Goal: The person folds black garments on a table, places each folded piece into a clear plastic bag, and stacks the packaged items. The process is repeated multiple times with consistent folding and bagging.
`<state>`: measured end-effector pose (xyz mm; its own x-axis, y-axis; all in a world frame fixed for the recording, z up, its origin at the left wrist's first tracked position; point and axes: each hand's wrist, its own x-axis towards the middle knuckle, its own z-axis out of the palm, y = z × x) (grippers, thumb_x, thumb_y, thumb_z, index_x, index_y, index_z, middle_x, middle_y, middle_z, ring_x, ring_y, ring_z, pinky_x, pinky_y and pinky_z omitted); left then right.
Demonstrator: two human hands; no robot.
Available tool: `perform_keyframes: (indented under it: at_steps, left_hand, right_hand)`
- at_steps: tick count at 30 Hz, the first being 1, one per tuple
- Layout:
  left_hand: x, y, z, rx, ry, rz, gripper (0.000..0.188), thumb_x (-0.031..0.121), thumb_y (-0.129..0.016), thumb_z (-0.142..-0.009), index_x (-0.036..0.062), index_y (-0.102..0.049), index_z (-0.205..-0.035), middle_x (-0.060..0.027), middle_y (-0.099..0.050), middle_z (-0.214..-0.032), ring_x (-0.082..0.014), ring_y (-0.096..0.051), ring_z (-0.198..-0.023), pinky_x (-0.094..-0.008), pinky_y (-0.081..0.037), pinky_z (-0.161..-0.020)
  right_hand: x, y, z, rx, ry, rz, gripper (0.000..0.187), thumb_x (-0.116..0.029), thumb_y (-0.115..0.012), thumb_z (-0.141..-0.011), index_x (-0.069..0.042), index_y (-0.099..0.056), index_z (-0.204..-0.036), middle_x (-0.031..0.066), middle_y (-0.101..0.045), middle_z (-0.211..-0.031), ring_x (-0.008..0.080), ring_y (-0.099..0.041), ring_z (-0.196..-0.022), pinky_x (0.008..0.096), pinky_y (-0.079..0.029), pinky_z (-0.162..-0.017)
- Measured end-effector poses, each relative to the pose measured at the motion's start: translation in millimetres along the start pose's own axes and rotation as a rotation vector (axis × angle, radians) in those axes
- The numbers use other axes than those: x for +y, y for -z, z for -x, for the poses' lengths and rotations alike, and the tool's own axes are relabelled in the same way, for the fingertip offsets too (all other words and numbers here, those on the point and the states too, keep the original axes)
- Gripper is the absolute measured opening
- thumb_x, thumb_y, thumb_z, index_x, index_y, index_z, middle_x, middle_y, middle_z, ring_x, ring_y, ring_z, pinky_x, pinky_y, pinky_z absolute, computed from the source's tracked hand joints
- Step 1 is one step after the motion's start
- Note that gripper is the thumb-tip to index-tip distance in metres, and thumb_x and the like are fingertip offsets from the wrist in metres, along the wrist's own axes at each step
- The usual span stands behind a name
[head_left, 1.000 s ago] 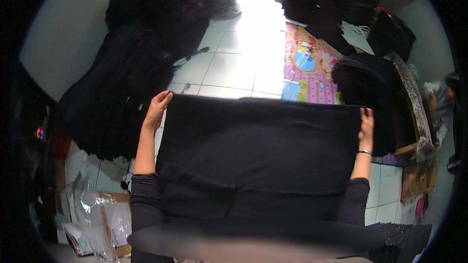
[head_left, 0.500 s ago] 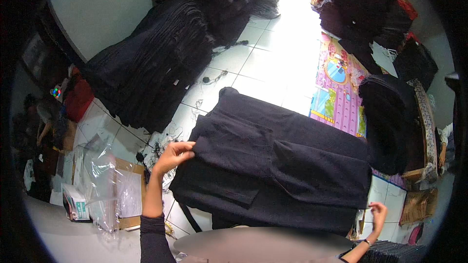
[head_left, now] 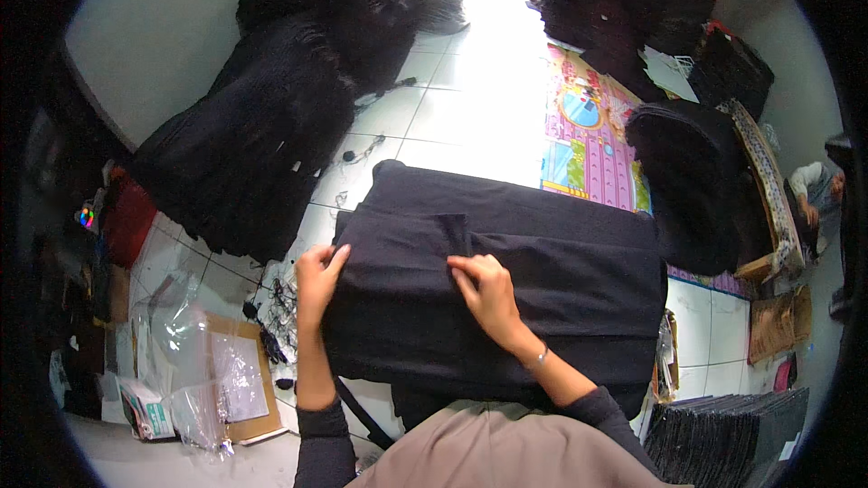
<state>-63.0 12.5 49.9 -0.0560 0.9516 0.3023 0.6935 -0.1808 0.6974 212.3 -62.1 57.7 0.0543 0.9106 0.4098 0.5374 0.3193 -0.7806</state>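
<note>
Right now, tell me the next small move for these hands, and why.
I'd probably use the right hand to smooth the black cloth flat: an uneven fold shows just beyond that hand, while the left hand is at the cloth's left edge, well placed to steady it.

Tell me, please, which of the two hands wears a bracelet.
The right hand, over the folded black cloth: a slim silvery bracelet rings its wrist, while the left hand has none.

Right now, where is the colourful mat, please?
In the head view, the colourful mat lies on the floor right of centre, beyond the black cloth, beside a black pile.
</note>
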Motion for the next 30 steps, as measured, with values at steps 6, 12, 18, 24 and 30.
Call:
perform_keyframes:
  at_steps: [6,12,18,24,30]
  left_hand:
    - [-37,34,-9,-0.508,0.338,0.286,0.029,0.026,-0.074,-0.085,-0.0017,-0.072,-0.076,0.0,-0.065,-0.065,-0.0062,-0.054,-0.059,-0.0249,-0.042,-0.056]
    - [-59,-24,-81,-0.171,0.023,0.058,0.03,0.027,-0.073,-0.087,-0.0034,-0.072,-0.086,-0.0085,-0.068,-0.089,-0.0133,-0.06,-0.074,-0.0307,-0.047,-0.065]
    - [-51,-31,-79,-0.126,0.115,0.384,0.038,0.022,-0.071,-0.09,0.01,-0.05,-0.061,0.0108,-0.039,-0.066,-0.0019,-0.03,-0.061,-0.0236,-0.02,-0.053]
    - [-38,-10,-71,-0.128,0.073,0.471,0.04,0.019,-0.068,-0.092,0.013,-0.043,-0.061,0.0116,-0.034,-0.065,-0.0011,-0.026,-0.06,-0.024,-0.018,-0.053]
    - [-35,-21,-72,-0.102,0.121,0.463,0.042,0.022,-0.068,-0.093,0.0149,-0.043,-0.06,0.0127,-0.034,-0.064,-0.0013,-0.025,-0.059,-0.0243,-0.017,-0.053]
  right_hand:
    - [14,70,63,-0.392,-0.065,-0.056,0.029,-0.014,-0.075,-0.078,-0.004,-0.069,-0.105,0.0126,-0.057,-0.093,0.029,-0.056,-0.089,0.0376,-0.047,-0.078]
    - [164,240,44,0.391,-0.092,0.855,0.021,-0.015,-0.055,-0.092,-0.004,-0.065,-0.106,0.0154,-0.066,-0.106,0.033,-0.059,-0.099,0.0437,-0.044,-0.092]
    - [234,326,63,-0.054,-0.675,0.178,0.029,-0.021,-0.06,-0.094,-0.001,-0.064,-0.115,0.0143,-0.068,-0.107,0.0235,-0.065,-0.101,0.0328,-0.049,-0.088]
    - [221,331,64,0.048,-0.514,0.87,0.023,-0.01,-0.057,-0.079,0.0,-0.071,-0.094,0.0264,-0.066,-0.099,0.0387,-0.066,-0.093,0.044,-0.054,-0.083]
    - [226,339,65,0.393,-0.832,1.034,0.016,-0.012,-0.058,-0.084,-0.003,-0.071,-0.086,0.0195,-0.071,-0.093,0.0355,-0.07,-0.086,0.0422,-0.056,-0.074]
